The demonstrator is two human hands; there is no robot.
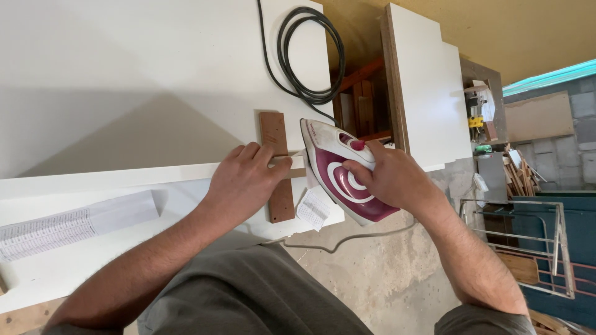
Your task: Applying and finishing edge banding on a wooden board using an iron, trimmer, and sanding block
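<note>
Head view: your right hand (388, 177) is wrapped around the handle of the maroon-and-white iron (344, 170) at the white panel's (93, 180) right end. It looks heavy, rigid and hot-soled, so keep to the handle. Your left hand (245, 180) presses the wooden block (276, 164) flat.
</note>
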